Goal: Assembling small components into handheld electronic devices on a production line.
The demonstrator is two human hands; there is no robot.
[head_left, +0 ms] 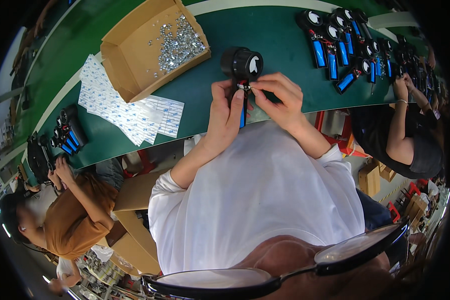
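Note:
A black handheld device [234,61] with a round head, a white disc on its face and a blue strip in its handle is held upright over the table's near edge. My left hand [223,113] is wrapped around its handle. My right hand [281,97] pinches at the neck just under the head, where a small silvery part and some red show. What exactly sits between those right fingertips is too small to make out. The lower handle is partly covered by my left thumb.
An open cardboard box [130,60] with many small silvery pieces stands at the back left. White printed sheets [120,107] lie beside it on the green table [280,45]. Similar devices [331,55] are spread at the right, others [70,130] at the left. Co-workers sit on both sides.

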